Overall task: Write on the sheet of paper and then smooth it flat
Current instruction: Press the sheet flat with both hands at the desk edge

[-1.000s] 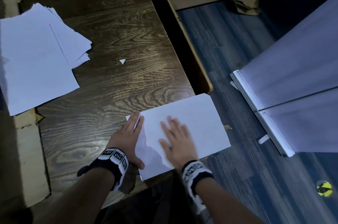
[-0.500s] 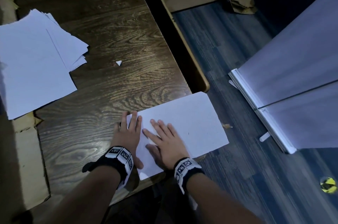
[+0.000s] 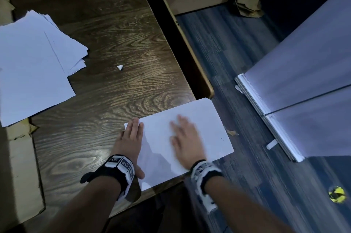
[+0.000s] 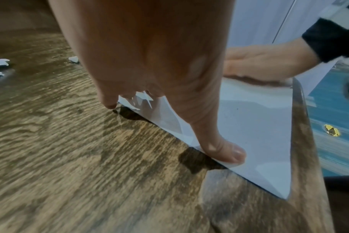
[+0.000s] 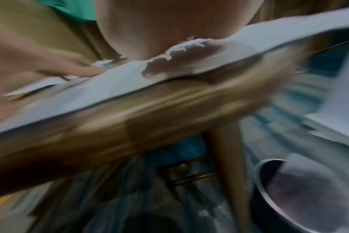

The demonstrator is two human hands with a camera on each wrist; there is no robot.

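White sheet of paper (image 3: 197, 128), long axis slanting far-right, under both flat, released hands (image 3: 187, 141)

A loose pile of white paper sheets (image 3: 32, 73) lies on the dark wood-grain table (image 3: 106, 42), a small white paper scrap (image 3: 120, 67) nearby.

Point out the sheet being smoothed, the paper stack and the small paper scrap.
sheet (image 3: 207, 118), head view, bare far part.
paper stack (image 3: 32, 73), head view, top page.
paper scrap (image 3: 120, 67), head view, its middle.
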